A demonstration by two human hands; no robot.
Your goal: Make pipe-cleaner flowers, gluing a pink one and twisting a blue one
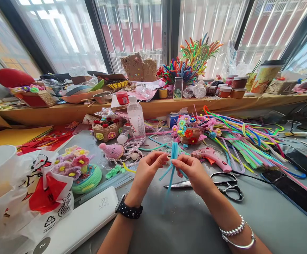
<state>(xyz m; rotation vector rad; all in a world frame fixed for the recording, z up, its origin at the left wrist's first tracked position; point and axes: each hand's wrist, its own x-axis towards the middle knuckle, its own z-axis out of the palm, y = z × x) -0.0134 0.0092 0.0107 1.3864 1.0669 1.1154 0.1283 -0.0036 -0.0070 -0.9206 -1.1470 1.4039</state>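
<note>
Within the pinch of your right hand, a bundle of light-blue pipe cleaners stood upright, your left hand curled just beside it, its hold impossible to tell, while scissors lay on the grey tabletop below and a pink hot-glue gun beyond.

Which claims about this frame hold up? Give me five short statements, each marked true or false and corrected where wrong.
1. The right hand grips blue fuzzy stems. True.
2. The scissors stand upright in a jar. False: they lie on the grey table.
3. A dark watch strap circles the left wrist. True.
4. The glue gun is green. False: it is pink.
5. The power bank lies to the right of both hands. False: it lies to their left, beside the plastic bag.
</note>
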